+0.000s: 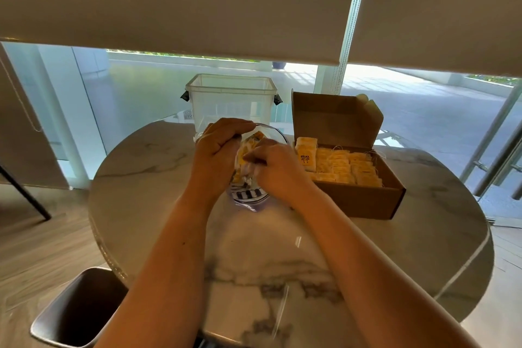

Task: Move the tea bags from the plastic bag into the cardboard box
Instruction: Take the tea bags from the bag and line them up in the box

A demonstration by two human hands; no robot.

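Head view puts my left hand (pixel 217 147) gripping the rim of the clear plastic bag (pixel 248 178) above the marble table (pixel 282 248). My right hand (pixel 275 167) is at the bag's mouth, pinching yellow tea bags (pixel 248 147). Just to the right stands the open cardboard box (pixel 358 200), already holding rows of tea bags. A clear tub (pixel 230 99) stands behind.

**Count of things on and around the table**

One round marble table (pixel 423 234). One open cardboard box (pixel 364 200), packed with yellow tea bags (pixel 347 168) in several rows, too many and too close to count. One clear plastic bag (pixel 254 150) with more tea bags inside. One clear plastic tub (pixel 230 99). Two hands: left hand (pixel 217 150), right hand (pixel 278 168). One chair (pixel 76 311). Two roller blinds (pixel 169 3).
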